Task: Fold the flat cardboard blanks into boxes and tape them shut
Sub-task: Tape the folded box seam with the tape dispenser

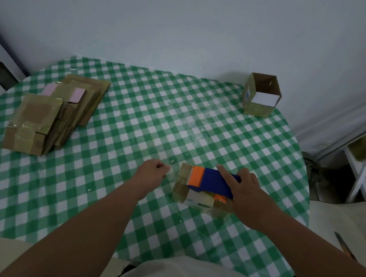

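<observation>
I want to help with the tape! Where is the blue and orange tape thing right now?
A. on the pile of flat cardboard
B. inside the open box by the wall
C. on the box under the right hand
C: the right hand holds the tape dispenser on the box.

Right hand (247,190) grips a blue-and-orange tape dispenser (212,182) on top of a small brown cardboard box (194,196) near the table's (134,115) front edge. Left hand (152,171) pinches a clear tape end just beside the box. A stack of flat brown cardboard blanks (53,113) lies at the left edge. An open-topped brown cardboard box (261,95) stands at the far right corner.
</observation>
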